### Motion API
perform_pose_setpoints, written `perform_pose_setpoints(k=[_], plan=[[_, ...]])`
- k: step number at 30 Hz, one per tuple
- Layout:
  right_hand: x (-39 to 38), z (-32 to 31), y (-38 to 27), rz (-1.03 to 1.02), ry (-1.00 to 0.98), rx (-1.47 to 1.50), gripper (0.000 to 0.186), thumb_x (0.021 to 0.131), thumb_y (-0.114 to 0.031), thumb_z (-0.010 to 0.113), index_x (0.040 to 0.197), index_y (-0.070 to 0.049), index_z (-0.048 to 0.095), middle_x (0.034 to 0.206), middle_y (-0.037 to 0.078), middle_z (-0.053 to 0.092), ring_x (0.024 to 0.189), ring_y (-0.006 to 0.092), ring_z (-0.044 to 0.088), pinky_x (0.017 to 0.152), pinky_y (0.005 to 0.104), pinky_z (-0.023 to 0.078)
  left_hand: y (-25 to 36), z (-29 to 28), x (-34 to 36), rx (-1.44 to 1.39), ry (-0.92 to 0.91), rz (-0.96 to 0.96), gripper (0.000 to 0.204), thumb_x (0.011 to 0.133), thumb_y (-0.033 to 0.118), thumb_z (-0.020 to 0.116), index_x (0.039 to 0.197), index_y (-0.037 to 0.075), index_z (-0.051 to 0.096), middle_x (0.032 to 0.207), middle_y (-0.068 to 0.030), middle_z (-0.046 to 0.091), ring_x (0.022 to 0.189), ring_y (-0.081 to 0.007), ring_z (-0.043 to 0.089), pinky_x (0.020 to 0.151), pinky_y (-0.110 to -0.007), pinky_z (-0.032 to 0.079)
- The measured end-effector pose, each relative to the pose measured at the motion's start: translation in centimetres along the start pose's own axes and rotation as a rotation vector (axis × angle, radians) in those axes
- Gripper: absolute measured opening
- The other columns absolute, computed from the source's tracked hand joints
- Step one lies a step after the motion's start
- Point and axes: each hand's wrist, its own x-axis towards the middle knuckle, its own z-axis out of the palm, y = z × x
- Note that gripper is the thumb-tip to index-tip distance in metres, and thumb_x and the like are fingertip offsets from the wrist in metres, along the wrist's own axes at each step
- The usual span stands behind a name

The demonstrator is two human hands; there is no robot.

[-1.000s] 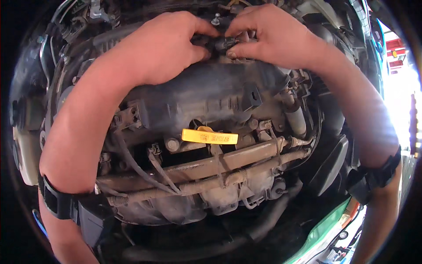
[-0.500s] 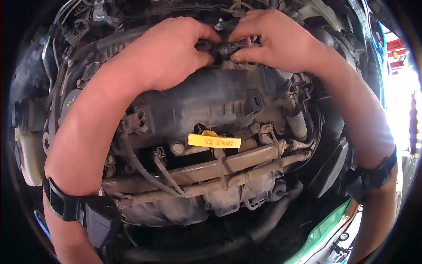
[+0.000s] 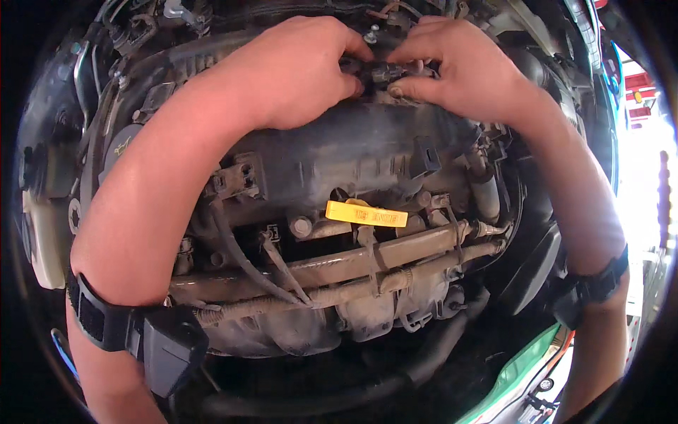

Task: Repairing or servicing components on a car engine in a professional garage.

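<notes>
At the far edge of the black engine cover (image 3: 304, 152), both hands are closed around small dark parts. My right hand (image 3: 470, 67) pinches a black electrical connector (image 3: 385, 72) between thumb and forefinger. Facing it from the left, my left hand (image 3: 304, 71) grips a dark piece in line with that connector; its fingers hide most of it, so I cannot tell whether the two are joined. A metal stud (image 3: 372, 32) stands up just beyond the fingertips.
A yellow dipstick handle (image 3: 367, 213) sticks up nearer me. Brown dusty metal rails (image 3: 395, 251) and a thin hose (image 3: 244, 261) cross the near side of the engine. Dark straps with boxes (image 3: 166, 346) circle both forearms. A green sheet (image 3: 522, 371) lies at lower right.
The view has shifted a little, so the engine sits farther right in it. Both hands keep their hold at the same spot, with little visible change in their grip.
</notes>
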Motion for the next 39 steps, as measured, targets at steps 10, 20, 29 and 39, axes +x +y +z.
perform_pose_setpoints(k=[10,20,29,39], plan=[[-0.03,-0.25,-0.38,0.047,-0.060,-0.032,0.033,0.078,-0.031,0.070,0.096,-0.004,0.072,0.088,0.015,0.067,0.089,0.0345,0.064,0.082,0.0436,0.050,0.04,0.04,0.04,-0.015,0.015,-0.015,0.037,0.080,0.017,0.068,0.115,0.005,0.068,0.111,-0.0207,0.067,0.107,-0.0355,0.062,0.095,-0.039,0.048],[0.13,-0.46,-0.27,0.017,-0.021,-0.075,0.032,0.078,-0.032,0.070,0.095,-0.005,0.072,0.086,0.015,0.067,0.090,0.0345,0.064,0.084,0.0439,0.050,-0.08,0.00,0.12,-0.005,-0.027,-0.026,0.038,0.081,0.015,0.067,0.117,0.003,0.067,0.112,-0.0197,0.065,0.109,-0.0357,0.059,0.097,-0.039,0.046],[0.20,-0.83,-0.60,0.012,-0.036,-0.075,0.031,0.079,-0.032,0.070,0.095,-0.005,0.072,0.089,0.013,0.068,0.092,0.0343,0.064,0.084,0.0433,0.051,-0.25,0.44,-0.16,0.041,0.071,0.081,0.042,0.081,0.013,0.068,0.121,0.005,0.065,0.109,-0.0174,0.064,0.109,-0.0346,0.055,0.098,-0.040,0.044],[-0.04,-0.89,-0.97,0.042,-0.076,-0.084,0.030,0.080,-0.031,0.069,0.098,-0.007,0.072,0.095,0.012,0.068,0.098,0.0324,0.063,0.086,0.0435,0.051,0.03,0.05,0.03,0.048,-0.020,0.039,0.042,0.081,0.014,0.068,0.121,0.004,0.065,0.113,-0.0173,0.064,0.113,-0.0345,0.055,0.099,-0.040,0.044]])
